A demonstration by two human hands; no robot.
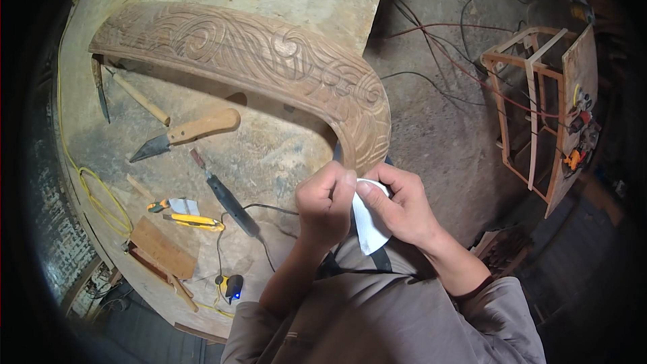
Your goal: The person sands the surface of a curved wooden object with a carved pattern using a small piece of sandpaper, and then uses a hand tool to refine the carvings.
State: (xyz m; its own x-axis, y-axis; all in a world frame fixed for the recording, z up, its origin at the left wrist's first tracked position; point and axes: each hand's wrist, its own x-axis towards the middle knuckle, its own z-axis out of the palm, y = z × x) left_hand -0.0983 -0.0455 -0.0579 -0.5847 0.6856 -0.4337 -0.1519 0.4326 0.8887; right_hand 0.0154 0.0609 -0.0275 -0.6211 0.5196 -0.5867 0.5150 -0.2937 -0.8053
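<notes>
Gripping the seemingly light, pliable white sheet [371, 226], left hand [325, 201] and right hand [403, 206] sensibly pinched its far end.

Two hands [325, 202] [404, 207]; one carved board [236, 50]; one white sheet [369, 221].

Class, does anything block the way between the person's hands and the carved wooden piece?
Nothing visible does. The left hand and right hand are at the near end of the carved wooden piece, holding a white sheet. The wooden-handled blade lies off to the left.
</notes>
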